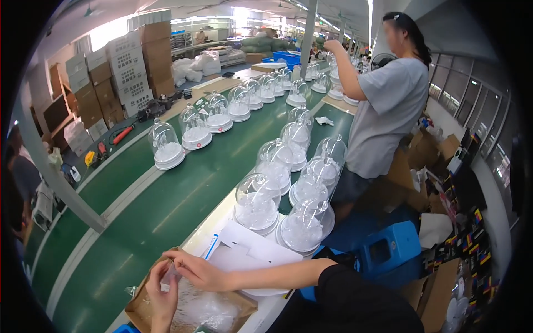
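Over a shallow cardboard box [139, 312], my left hand [161, 295] and my right hand [201, 272] meet with closed fingers. Pinched between them is a small translucent plastic piece [171, 276], whose exact kind I cannot make out. Inside the box lies a heap of clear plastic bags and white bits [214, 312]. Beside my right forearm rests a white sheet [250, 256] with cut-outs, and a blue-and-white strip [212, 246] lies at its left edge. Just beyond stand clear domes on white round bases, the nearest being a dome [257, 202].
Several more domes [195, 129] line the green conveyor table [183, 202]. A co-worker [386, 105] in a grey shirt stands at the right with raised arms. To my right is a blue plastic stool [388, 250]. Stacked cartons [126, 72] rise at the far left behind a post [61, 177].
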Action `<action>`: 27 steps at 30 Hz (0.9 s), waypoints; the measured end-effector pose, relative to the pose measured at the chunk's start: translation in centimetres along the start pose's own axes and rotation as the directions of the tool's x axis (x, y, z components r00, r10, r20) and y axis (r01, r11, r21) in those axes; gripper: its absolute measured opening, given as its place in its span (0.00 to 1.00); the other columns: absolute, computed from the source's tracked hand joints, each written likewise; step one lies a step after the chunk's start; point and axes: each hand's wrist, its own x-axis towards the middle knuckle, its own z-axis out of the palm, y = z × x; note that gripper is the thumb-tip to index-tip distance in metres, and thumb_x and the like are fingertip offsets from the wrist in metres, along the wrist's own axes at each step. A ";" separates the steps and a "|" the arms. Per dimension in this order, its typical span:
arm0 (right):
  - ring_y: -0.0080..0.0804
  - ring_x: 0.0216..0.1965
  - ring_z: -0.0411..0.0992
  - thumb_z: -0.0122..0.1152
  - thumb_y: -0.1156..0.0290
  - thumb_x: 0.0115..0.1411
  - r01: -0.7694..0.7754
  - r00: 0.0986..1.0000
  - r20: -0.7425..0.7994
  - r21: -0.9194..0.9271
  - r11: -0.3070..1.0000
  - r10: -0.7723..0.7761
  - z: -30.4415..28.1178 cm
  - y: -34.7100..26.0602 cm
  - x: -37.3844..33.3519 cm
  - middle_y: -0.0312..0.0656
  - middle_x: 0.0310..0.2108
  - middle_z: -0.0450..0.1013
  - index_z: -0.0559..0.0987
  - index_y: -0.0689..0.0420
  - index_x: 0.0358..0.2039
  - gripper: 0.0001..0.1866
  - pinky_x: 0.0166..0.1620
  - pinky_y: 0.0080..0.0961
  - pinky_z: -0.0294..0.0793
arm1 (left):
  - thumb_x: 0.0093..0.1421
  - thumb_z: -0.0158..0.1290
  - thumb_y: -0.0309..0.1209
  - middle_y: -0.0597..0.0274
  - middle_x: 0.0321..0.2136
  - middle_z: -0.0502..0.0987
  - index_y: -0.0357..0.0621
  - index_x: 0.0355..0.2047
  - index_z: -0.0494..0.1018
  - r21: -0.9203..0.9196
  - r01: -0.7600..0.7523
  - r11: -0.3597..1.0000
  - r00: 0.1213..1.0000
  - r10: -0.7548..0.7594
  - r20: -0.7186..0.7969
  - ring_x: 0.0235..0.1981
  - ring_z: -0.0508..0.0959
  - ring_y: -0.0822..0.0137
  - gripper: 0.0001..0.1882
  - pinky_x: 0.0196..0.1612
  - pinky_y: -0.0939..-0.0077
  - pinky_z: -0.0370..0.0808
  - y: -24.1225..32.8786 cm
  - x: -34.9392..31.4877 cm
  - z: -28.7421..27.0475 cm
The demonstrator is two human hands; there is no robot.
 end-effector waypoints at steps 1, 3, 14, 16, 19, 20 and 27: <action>0.40 0.44 0.70 0.47 0.73 0.66 -0.008 1.000 0.008 -0.011 1.000 0.008 0.0 0.1 -0.1 0.54 0.56 0.64 0.67 0.61 0.36 0.04 0.47 0.30 0.68 | 0.54 0.54 0.15 0.54 0.39 0.77 0.34 0.47 0.70 0.021 -0.002 1.000 1.000 0.002 -0.013 0.42 0.78 0.64 0.19 0.46 0.73 0.74 -0.1 0.1 -0.1; 0.37 0.35 0.71 0.46 0.72 0.67 -0.111 0.991 0.069 -0.019 0.994 0.112 0.1 0.4 -0.3 0.51 0.45 0.71 0.66 0.60 0.37 0.05 0.41 0.29 0.70 | 0.54 0.52 0.14 0.52 0.38 0.78 0.35 0.46 0.71 0.010 0.007 1.000 1.000 -0.007 -0.007 0.42 0.79 0.62 0.18 0.46 0.72 0.74 -0.1 0.1 -0.1; 0.32 0.27 0.67 0.48 0.69 0.68 -0.101 0.993 0.062 0.010 0.995 0.101 0.1 0.8 -0.6 0.45 0.28 0.68 0.66 0.61 0.37 0.08 0.32 0.28 0.66 | 0.46 0.57 0.16 0.55 0.34 0.76 0.37 0.37 0.74 0.086 0.004 0.996 0.997 -0.011 0.083 0.37 0.77 0.61 0.16 0.42 0.73 0.72 -1.6 0.6 -1.7; 0.32 0.27 0.67 0.49 0.68 0.67 -0.108 0.988 0.111 -0.027 0.994 0.111 -0.1 1.1 -0.7 0.45 0.28 0.69 0.66 0.61 0.35 0.09 0.33 0.27 0.66 | 0.48 0.57 0.16 0.60 0.28 0.77 0.35 0.33 0.75 0.024 0.057 0.998 0.998 -0.058 0.010 0.32 0.77 0.69 0.11 0.38 0.78 0.72 -0.9 0.9 -1.2; 0.32 0.29 0.68 0.53 0.68 0.66 -0.100 0.992 0.083 0.029 0.995 0.097 -0.2 1.1 -0.6 0.45 0.32 0.71 0.68 0.61 0.33 0.10 0.34 0.26 0.67 | 0.49 0.57 0.16 0.61 0.29 0.77 0.35 0.34 0.75 -0.096 0.114 0.989 0.993 -0.113 0.014 0.30 0.76 0.73 0.10 0.35 0.79 0.71 -2.0 0.9 -1.8; 0.31 0.30 0.68 0.52 0.67 0.66 0.032 0.998 0.063 -0.007 0.999 -0.031 -0.3 1.2 -0.4 0.44 0.35 0.72 0.69 0.61 0.32 0.10 0.35 0.25 0.67 | 0.50 0.57 0.16 0.63 0.29 0.76 0.34 0.35 0.74 -0.191 0.139 0.972 0.989 -0.146 -0.025 0.30 0.75 0.73 0.11 0.35 0.80 0.71 -2.3 0.9 -2.0; 0.28 0.33 0.71 0.50 0.70 0.67 0.089 0.996 0.020 -0.050 0.995 -0.088 0.1 1.1 -0.2 0.42 0.34 0.72 0.70 0.61 0.32 0.09 0.37 0.23 0.69 | 0.55 0.45 0.19 0.70 0.25 0.70 0.37 0.34 0.69 -0.454 0.226 0.862 0.950 -0.298 -0.092 0.26 0.67 0.80 0.06 0.30 0.86 0.65 -2.9 1.9 -3.8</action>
